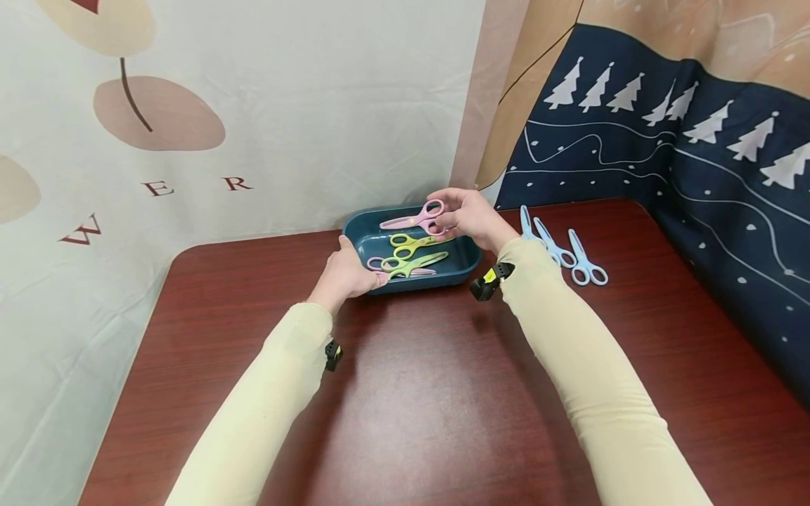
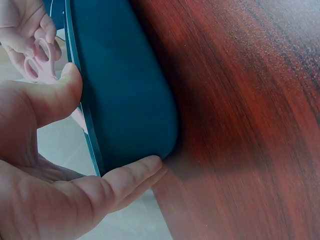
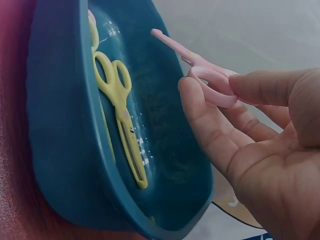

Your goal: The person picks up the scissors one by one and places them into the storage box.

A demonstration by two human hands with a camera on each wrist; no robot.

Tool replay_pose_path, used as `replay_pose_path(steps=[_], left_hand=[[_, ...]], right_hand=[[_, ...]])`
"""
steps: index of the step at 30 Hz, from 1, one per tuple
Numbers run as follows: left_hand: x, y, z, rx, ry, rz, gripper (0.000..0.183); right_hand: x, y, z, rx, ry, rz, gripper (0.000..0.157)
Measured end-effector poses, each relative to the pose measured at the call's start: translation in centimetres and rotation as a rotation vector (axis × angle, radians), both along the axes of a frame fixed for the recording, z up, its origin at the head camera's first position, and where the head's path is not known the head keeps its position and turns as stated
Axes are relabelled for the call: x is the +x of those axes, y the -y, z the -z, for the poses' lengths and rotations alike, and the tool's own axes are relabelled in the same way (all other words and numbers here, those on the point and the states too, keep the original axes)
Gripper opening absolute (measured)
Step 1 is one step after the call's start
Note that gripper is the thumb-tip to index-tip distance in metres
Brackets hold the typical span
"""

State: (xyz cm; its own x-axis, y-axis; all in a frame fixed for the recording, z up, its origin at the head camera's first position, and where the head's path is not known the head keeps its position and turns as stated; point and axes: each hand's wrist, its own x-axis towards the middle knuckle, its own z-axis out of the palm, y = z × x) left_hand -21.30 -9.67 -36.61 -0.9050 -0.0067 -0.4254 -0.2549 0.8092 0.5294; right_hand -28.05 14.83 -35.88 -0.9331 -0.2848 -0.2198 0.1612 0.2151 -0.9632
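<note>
R hand [image 1: 471, 219] pinches pink scissors [image 1: 414, 221] by the loops, above tub [image 1: 436, 280], far side; they lie L of the grip, long axis roughly w/ tub's. L hand [image 1: 346, 270], farther off, grips tub's near-L corner. Yellow scissors [image 1: 410, 244] + green scissors [image 1: 411, 266] inside.

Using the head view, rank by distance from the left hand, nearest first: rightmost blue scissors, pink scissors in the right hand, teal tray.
1. Teal tray: left end gripped by the left hand.
2. Held pink scissors: in the right hand, by the tray's far rim.
3. Rightmost blue scissors: on the table, right of the tray.
</note>
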Motion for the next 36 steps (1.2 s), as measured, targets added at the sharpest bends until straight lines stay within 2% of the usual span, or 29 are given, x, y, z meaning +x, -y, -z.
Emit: replay_pose_path(steps=[20,36], left_hand=[[0.0,0.1,-0.1,-0.002,0.006,0.009,0.124],[-0.2,0.0,0.1,-0.033,0.006,0.011,0.123]], right_hand=[[-0.7,0.5,1.0,-0.015,0.054,-0.01,0.051],[-1.0,0.6,1.2,0.025,0.072,-0.031,0.05]])
